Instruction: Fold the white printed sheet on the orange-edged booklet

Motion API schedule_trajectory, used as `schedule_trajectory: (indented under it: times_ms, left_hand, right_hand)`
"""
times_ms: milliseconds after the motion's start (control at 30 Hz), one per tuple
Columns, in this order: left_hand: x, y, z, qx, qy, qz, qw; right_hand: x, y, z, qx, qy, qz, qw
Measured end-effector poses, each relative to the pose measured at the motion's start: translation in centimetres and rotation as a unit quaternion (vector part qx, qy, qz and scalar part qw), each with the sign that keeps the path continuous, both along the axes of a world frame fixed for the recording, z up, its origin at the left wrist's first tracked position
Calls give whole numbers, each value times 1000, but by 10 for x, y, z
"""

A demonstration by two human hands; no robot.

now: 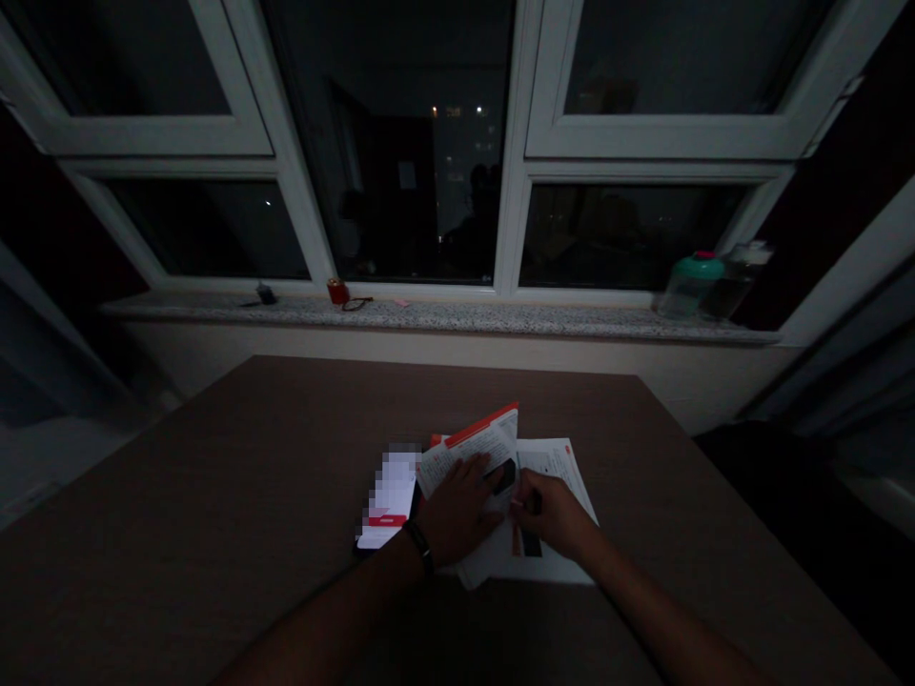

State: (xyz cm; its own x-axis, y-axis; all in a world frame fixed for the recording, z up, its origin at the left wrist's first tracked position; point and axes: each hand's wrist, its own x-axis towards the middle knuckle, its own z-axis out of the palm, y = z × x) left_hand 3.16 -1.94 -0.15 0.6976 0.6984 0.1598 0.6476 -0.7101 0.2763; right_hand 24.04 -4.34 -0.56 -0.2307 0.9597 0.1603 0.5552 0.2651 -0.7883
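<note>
White paper with an orange-red band along its top edge, a printed leaflet (476, 446), lies under our left hand (457, 510), which presses flat on it with fingers spread; a dark band sits on that wrist. Just beside it, our right hand (550, 514) is curled, its fingertips pinched on something small and dark (504, 474) at the seam where the leaflet meets a second printed sheet (561, 467), though in this dim light we cannot tell what that small thing is. Both papers overlap in a loose stack near the middle of the desk (214, 495), somewhat toward its near edge and well apart from its far corners.

As far as we can judge, the work with the papers is mid-way: the sheets are unfolded and held down, yet they sit askew over one another, not squared up or set aside, so sorting or folding looks unfinished.

Touching the leaflet's left side lies a white card with a red strip (390, 500), partly blurred. Beyond the far edge of the desk runs a speckled stone windowsill (500, 319) under dark panes. On it, toward the left, stand a small red can (337, 292) and a small dark item; toward the right end sits a clear jar with a green lid (690, 281)
</note>
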Motion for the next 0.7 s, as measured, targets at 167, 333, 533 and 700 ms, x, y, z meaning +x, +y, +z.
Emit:
schedule_trajectory:
  times_ms: [167,333,533,700]
  left_hand:
    - [0,0,0,3,-3,-4,1000]
    - [0,0,-1,3,2,-2,1000]
    - [0,-2,5,-14,8,0,1000]
    - [0,-1,5,-16,11,1,1000]
  right_hand:
    - [3,4,-5,5,11,-7,1000]
    - [3,-3,3,-38,20,73,996]
    - [1,-7,8,-77,23,109,991]
    - [0,-1,3,1,-10,23,1000]
